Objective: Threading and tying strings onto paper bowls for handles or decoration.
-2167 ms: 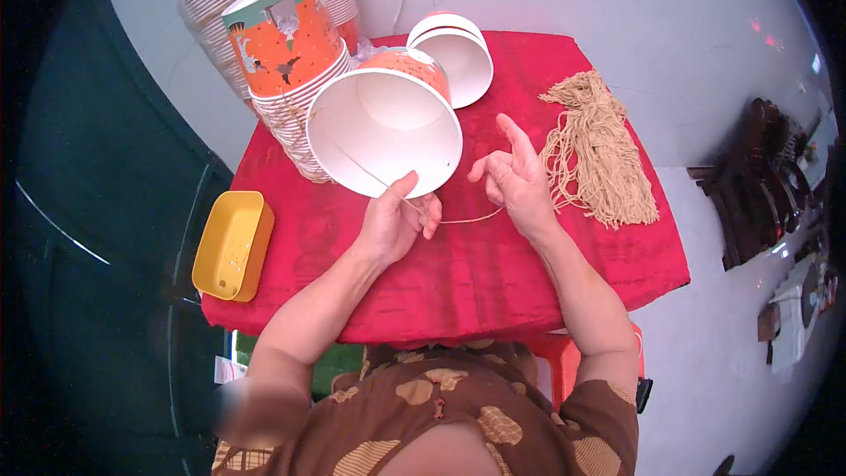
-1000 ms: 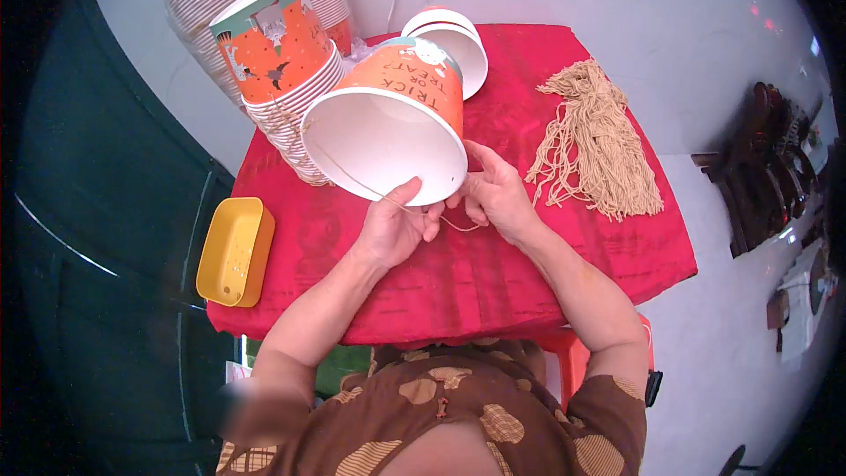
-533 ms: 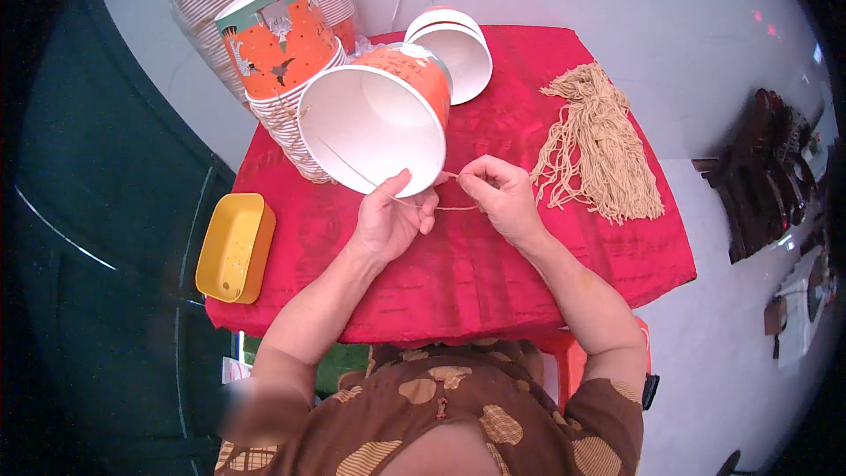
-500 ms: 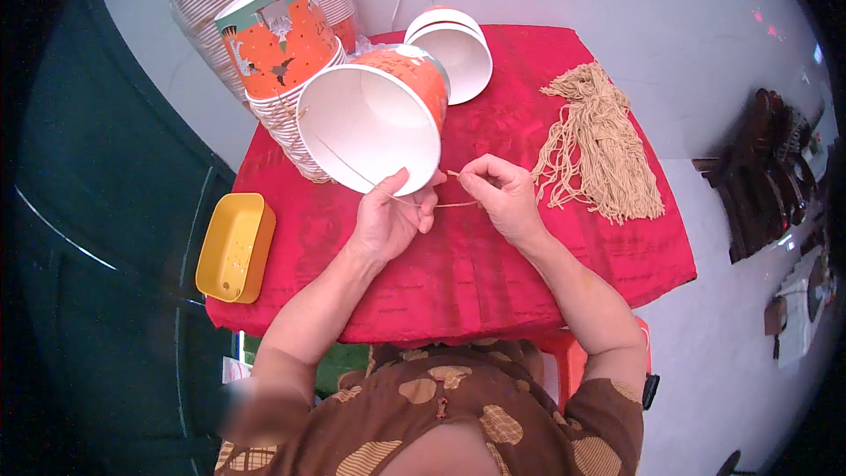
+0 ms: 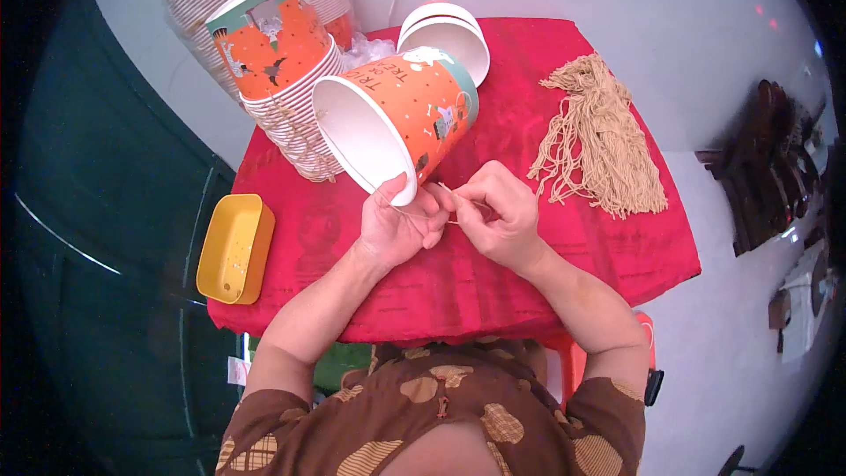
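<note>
An orange paper bucket (image 5: 407,110) with a white inside and a green band lies tilted above the table, its mouth facing left and toward me. My left hand (image 5: 394,227) grips its near rim, thumb at the mouth and fingers curled underneath. Close beside those fingers, my right hand (image 5: 502,216) pinches a thin tan cord (image 5: 453,222). Part of the cord runs between both hands at the bucket's rim; where it meets the wall is hidden by the fingers.
A stack of nested paper buckets (image 5: 273,44) stands at the back left, beside plastic-wrapped stacks. Two white-mouthed buckets (image 5: 454,40) lie behind. A bundle of tan cords (image 5: 608,145) rests right on the red tablecloth (image 5: 493,300). A yellow tray (image 5: 216,251) sits at the left edge.
The bucket has turned, showing more of its printed side and less of its inside. My right hand has come closer to my left, and the cord stretch between them is shorter.
</note>
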`<state>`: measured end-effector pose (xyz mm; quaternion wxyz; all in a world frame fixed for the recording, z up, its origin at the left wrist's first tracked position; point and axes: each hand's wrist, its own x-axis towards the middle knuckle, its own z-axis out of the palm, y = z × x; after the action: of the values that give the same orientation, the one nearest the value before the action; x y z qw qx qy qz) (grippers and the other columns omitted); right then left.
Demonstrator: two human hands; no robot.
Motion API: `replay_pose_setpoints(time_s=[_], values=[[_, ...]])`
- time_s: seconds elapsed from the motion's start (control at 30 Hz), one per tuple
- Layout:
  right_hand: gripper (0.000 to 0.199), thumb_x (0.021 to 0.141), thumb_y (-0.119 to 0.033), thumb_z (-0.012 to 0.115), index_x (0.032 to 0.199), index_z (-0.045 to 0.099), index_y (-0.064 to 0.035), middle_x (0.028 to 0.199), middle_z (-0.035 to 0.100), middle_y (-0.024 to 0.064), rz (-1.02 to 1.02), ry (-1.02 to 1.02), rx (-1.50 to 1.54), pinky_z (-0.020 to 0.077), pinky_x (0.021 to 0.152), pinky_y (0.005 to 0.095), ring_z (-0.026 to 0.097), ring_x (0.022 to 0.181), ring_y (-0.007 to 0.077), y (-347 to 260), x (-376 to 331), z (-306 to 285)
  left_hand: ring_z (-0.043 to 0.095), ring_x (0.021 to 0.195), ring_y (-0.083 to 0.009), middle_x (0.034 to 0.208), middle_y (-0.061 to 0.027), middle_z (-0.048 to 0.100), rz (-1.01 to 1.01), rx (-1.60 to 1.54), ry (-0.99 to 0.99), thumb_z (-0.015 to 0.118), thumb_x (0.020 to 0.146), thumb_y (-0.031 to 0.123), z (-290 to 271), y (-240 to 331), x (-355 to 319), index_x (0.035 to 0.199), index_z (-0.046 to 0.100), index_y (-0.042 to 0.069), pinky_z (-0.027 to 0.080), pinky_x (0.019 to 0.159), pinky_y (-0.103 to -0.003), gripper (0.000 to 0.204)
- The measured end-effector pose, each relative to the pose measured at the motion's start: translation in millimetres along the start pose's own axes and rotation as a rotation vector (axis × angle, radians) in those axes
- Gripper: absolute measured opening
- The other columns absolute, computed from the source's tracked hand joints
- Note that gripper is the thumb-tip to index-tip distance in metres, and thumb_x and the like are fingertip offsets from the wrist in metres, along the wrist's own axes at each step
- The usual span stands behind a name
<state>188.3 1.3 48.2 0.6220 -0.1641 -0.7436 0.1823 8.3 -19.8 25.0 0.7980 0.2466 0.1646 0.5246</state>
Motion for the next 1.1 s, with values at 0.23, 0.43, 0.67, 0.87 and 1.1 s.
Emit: replay_pose_setpoints(time_s=[0.23, 0.43, 0.67, 0.87, 1.1], values=[[0.016, 0.069, 0.010, 0.068, 0.076, 0.060, -0.0018, 0.064, 0.053, 0.0079, -0.120, 0.014, -0.052, 0.0366, 0.044, 0.0293, 0.051, 0.052, 0.0180, 0.5, 2.5, 1.3, 0.054, 0.070, -0.0241, 0.087, -0.0126, 0.062, -0.035, 0.028, 0.045, 0.041, 0.094, 0.046, 0.1, -2.0, 0.4, 0.079, 0.067, -0.005, 0.043, 0.046, -0.033, 0.059], [0.017, 0.068, 0.009, 0.069, 0.074, 0.058, -0.0017, 0.063, 0.053, 0.0087, -0.120, 0.023, -0.053, 0.0377, 0.045, 0.0304, 0.053, 0.052, 0.0197, 2.1, 1.5, 1.8, 0.056, 0.068, -0.0255, 0.079, -0.0111, 0.062, -0.046, 0.045, 0.074, 0.042, 0.094, 0.045, 4.9, -1.9, -0.8, 0.080, 0.066, -0.005, 0.043, 0.046, -0.035, 0.057], [0.016, 0.069, 0.008, 0.069, 0.074, 0.057, -0.0016, 0.063, 0.052, 0.0080, -0.115, 0.012, -0.064, 0.0359, 0.043, 0.0303, 0.051, 0.051, 0.0186, 1.6, 1.9, 2.0, 0.058, 0.069, -0.0268, 0.079, -0.0112, 0.064, -0.052, 0.056, 0.062, 0.041, 0.095, 0.044, 0.9, -2.5, -0.8, 0.082, 0.067, -0.004, 0.044, 0.046, -0.035, 0.055], [0.016, 0.069, 0.008, 0.069, 0.073, 0.057, -0.0014, 0.063, 0.051, 0.0076, -0.109, 0.005, -0.070, 0.0349, 0.043, 0.0298, 0.049, 0.050, 0.0176, 2.0, 1.4, 1.5, 0.058, 0.069, -0.0277, 0.080, -0.0124, 0.066, -0.057, 0.052, 0.075, 0.041, 0.095, 0.043, 1.6, -3.4, -0.6, 0.085, 0.067, -0.002, 0.046, 0.047, -0.036, 0.052], [0.015, 0.069, 0.008, 0.069, 0.073, 0.057, -0.0013, 0.063, 0.050, 0.0071, -0.101, -0.004, -0.055, 0.0341, 0.043, 0.0297, 0.049, 0.050, 0.0172, 2.9, 1.5, 1.5, 0.059, 0.068, -0.0276, 0.078, -0.0136, 0.066, -0.063, 0.069, 0.062, 0.042, 0.094, 0.043, -2.3, -3.5, 0.1, 0.086, 0.067, -0.002, 0.046, 0.047, -0.037, 0.052]])
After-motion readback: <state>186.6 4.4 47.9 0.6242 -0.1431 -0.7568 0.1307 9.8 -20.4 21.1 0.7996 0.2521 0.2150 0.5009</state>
